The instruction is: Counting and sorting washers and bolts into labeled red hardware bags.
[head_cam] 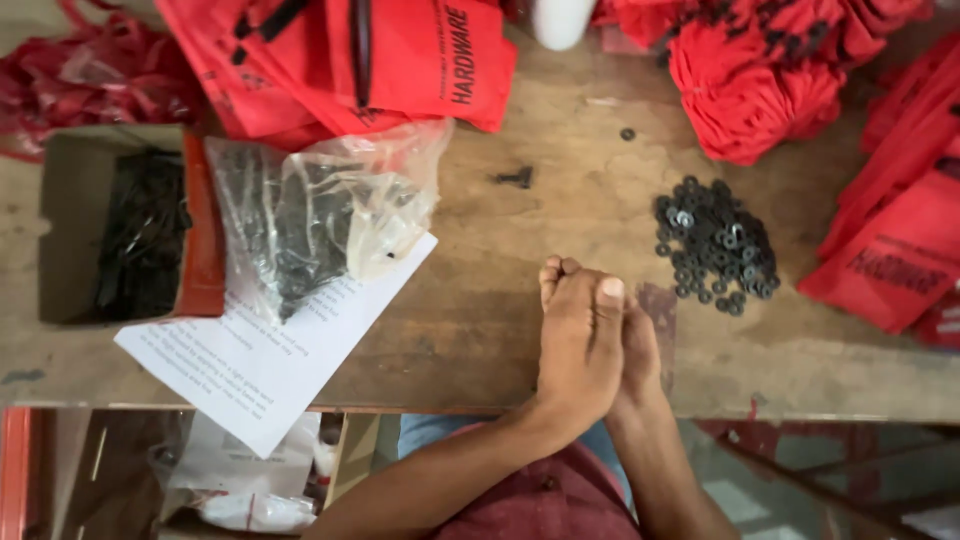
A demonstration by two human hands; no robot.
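Your left hand [578, 345] lies over your right hand [638, 352], palms pressed together at the near edge of the wooden tabletop [480, 300]. The fingers [556, 275] of both hands are closed flat against each other, tips pointing away from you. Whether anything is trapped between the palms cannot be told from this view.

Taking the pile of black washers [716, 246] as reference: your hands sit near it, on its near-left side, not touching it. One stray washer [627, 134] lies beyond the pile, apart from it. A small black screw [515, 179] lies to the pile's left, well apart. Further left is a clear plastic bag [320, 205] holding dark fasteners, resting partly on a printed white sheet [270, 355] that overhangs the tabletop edge. Beyond that, furthest left of the pile, an open cardboard box [70, 225] holds more black parts. Red fabric bags [400, 60] lie across the far side, and more red bags [900, 250] lie just right of the pile.
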